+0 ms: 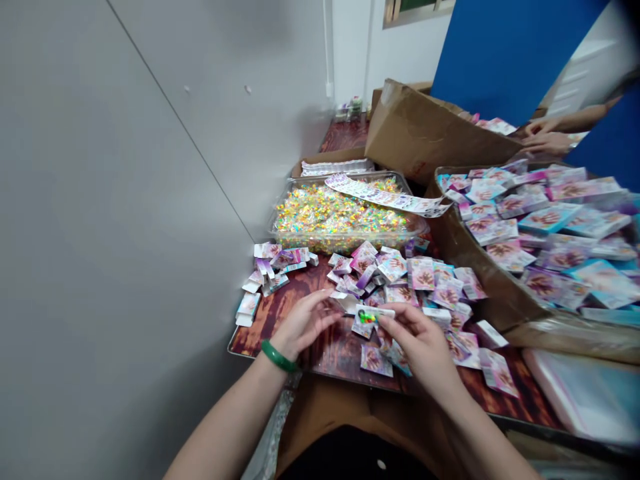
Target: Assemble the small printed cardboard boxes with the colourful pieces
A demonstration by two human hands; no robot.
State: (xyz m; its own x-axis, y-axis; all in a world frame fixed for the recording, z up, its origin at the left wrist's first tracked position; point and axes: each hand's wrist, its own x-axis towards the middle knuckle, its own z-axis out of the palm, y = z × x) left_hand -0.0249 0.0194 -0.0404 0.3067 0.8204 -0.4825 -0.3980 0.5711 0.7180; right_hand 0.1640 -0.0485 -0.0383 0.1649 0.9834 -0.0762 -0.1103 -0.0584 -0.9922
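- Head view, far left: a small group of printed boxes lies at the edge of the table, several with flaps standing open, so these look unfinished.
- Left hand, green bangle on the wrist: thumb and fingers are parted, their tips at an open-flapped box; I cannot tell whether they grip it.
- Behind the hands, a clear tray is heaped with colourful packets, plenty left to use; a printed strip lies across it.
- Between the hands, one small packet with green, yellow and orange bits sits just beside that box, not inside it.
- Right hand: thumb and forefinger are pinched on the packet's right end.
- Beyond it, loose boxes are scattered over the table; which are filled cannot be told.
- Far right, a carton is piled high with similar boxes, perhaps the finished share; a co-worker's hands are at a tilted carton behind.
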